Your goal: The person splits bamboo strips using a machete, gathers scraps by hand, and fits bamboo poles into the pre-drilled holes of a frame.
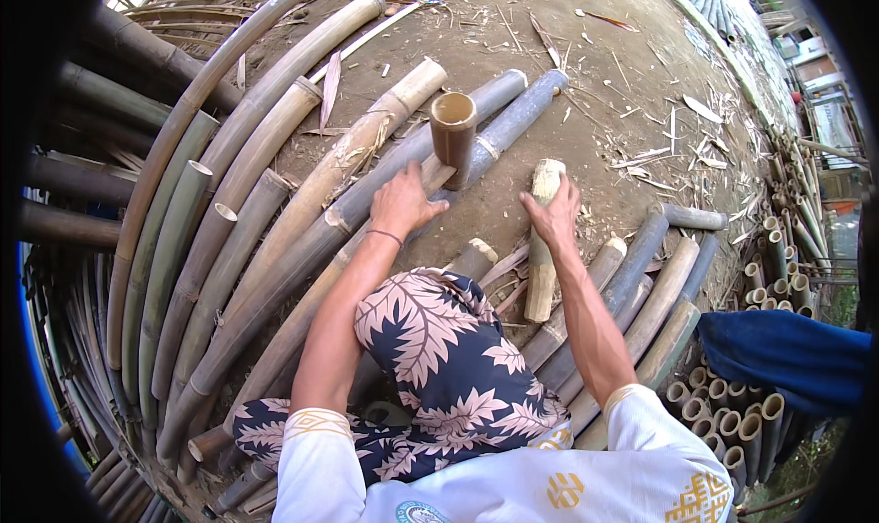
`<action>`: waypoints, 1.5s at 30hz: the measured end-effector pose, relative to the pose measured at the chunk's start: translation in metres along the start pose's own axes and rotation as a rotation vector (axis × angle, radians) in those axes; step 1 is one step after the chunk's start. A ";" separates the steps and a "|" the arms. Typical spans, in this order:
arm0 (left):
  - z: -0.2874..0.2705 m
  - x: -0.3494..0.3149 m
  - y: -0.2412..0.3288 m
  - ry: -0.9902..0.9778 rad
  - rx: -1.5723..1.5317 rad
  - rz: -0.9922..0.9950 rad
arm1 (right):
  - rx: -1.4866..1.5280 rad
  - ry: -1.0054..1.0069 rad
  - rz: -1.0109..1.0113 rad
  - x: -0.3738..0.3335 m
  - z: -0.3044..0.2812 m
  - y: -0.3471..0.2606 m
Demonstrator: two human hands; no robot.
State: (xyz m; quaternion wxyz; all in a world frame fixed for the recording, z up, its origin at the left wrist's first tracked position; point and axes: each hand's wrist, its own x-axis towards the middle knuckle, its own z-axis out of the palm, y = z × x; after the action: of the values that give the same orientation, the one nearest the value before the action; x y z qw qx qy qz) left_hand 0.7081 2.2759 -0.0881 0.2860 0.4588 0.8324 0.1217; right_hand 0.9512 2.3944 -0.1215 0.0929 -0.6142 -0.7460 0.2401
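Observation:
My left hand (403, 198) is closed around a bamboo pole (334, 265) that runs back toward the lower left. Just beyond its fingers, a short brown bamboo tube (453, 143) stands upright, its open mouth facing up. The pole's far end meets the side of this tube; whether they are joined, I cannot tell. My right hand (556, 210) grips a short, thick wooden stick (540, 280) with a pale, rough top. The stick's lower end points toward my knee. Two greyish bamboo poles (522, 120) lie behind the tube.
Long bamboo poles (256, 111) fan out on the left. More cut lengths (673, 276) lie to my right. Bundled bamboo tubes (732, 422) stand at the lower right beside a dark blue cloth (787, 358). Shavings (700, 111) litter the dirt ground (632, 74).

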 end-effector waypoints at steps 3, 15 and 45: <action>-0.003 0.037 -0.014 -0.047 0.067 -0.049 | -0.144 -0.155 0.429 -0.045 0.036 0.060; -0.031 0.005 0.010 -0.029 0.038 -0.092 | 0.167 0.098 -0.247 0.000 -0.020 -0.009; -0.028 -0.019 -0.005 -0.019 0.019 -0.047 | -0.011 -0.101 -0.124 -0.038 0.033 0.037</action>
State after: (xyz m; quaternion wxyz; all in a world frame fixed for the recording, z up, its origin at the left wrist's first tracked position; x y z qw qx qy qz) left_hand 0.6957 2.2591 -0.0613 0.2922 0.4432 0.8412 0.1026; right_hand 0.9783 2.3544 -0.1619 0.0666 -0.5544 -0.7875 0.2607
